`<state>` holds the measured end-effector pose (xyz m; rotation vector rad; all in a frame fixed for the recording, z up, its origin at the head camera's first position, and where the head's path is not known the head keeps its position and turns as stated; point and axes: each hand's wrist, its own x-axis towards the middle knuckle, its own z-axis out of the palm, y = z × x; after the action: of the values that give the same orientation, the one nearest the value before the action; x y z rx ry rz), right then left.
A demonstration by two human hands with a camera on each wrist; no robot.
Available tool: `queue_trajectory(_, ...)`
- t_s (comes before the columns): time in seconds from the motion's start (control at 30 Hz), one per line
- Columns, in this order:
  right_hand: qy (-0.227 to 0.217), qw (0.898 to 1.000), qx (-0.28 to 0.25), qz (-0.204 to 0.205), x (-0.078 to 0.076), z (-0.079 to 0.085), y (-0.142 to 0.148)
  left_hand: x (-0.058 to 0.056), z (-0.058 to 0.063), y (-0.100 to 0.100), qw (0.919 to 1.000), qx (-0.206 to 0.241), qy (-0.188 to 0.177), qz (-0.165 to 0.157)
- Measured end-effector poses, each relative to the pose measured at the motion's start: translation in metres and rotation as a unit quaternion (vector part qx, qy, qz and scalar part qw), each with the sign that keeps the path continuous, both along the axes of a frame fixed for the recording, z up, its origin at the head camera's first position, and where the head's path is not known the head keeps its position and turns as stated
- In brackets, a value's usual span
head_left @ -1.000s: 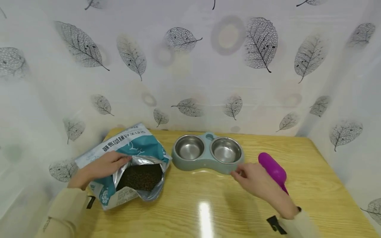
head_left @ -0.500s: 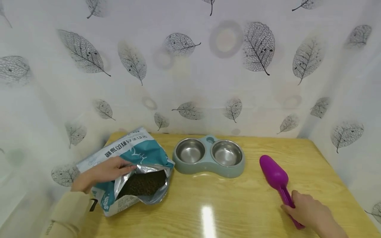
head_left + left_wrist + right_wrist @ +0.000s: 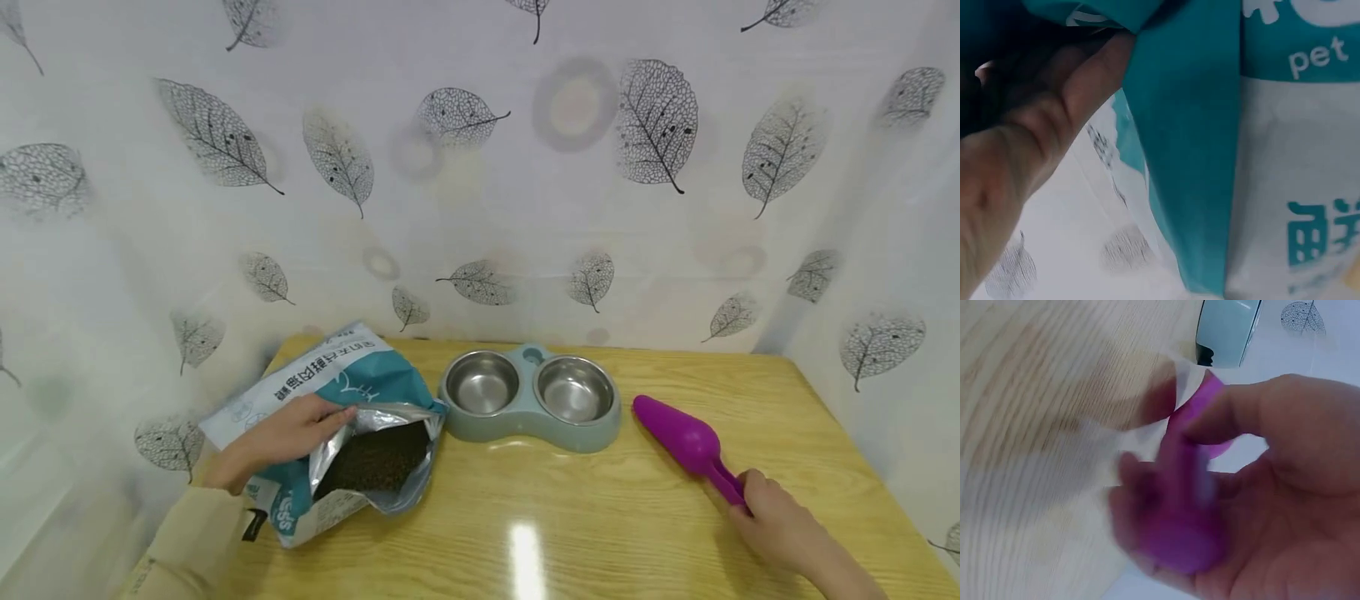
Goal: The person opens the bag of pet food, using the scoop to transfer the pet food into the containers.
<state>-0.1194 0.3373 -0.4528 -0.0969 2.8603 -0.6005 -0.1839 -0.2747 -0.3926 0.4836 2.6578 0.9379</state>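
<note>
On the left in the head view lies a teal and white pet food bag [image 3: 390,377], its silver-lined mouth open toward the front. Dark brown kibble [image 3: 381,460] shows inside. My left hand [image 3: 296,432] holds the upper rim of that mouth, thumb and fingers on the foil; in the left wrist view the bag's teal side [image 3: 1191,162] hides the fingertips. At the right, my right hand [image 3: 780,518] grips a purple scoop [image 3: 686,437] by its handle, the scoop end pointing to the back left. The right wrist view shows fingers curled round the blurred handle [image 3: 1182,500].
A blue-grey double pet bowl [image 3: 517,429] with two steel dishes stands at the back middle of the wooden table [image 3: 480,533], between bag and scoop. A pale leaf-print curtain [image 3: 487,208] hangs behind the table and along both sides.
My right hand has moved from near the bowl to the scoop's handle and taken hold of it. The scoop has since turned a little to the left. My left hand stays on the bag.
</note>
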Motion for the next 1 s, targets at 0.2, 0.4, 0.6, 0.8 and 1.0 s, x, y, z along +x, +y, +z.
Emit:
queue_trajectory(0.2, 0.005, 0.999, -0.024, -0.048, 0.000, 0.018, -0.008, 0.003, 0.006, 0.012, 0.9999, -0.011, -0.001, 0.001)
queue_trajectory(0.4, 0.009, 0.992, -0.122, -0.021, 0.010, 0.037, -0.039, 0.002, 0.011, 0.006, 0.9992, -0.035, 0.021, 0.005)
queue_trajectory(0.6, -0.071, 0.947, -0.284, 0.135, 0.011, 0.052, -0.090, 0.004, 0.009, -0.002, 0.9990, -0.037, 0.021, 0.010)
queue_trajectory(0.8, -0.054, 0.936, -0.275, 0.214, 0.004, 0.054, -0.157, 0.003, 0.007, -0.001, 0.9992, -0.032, 0.020, 0.013)
queue_trajectory(1.0, -0.038, 0.942, -0.235, 0.238, 0.001, 0.049, -0.210, 0.001, 0.005, 0.004, 0.9990, -0.042, 0.011, 0.009)
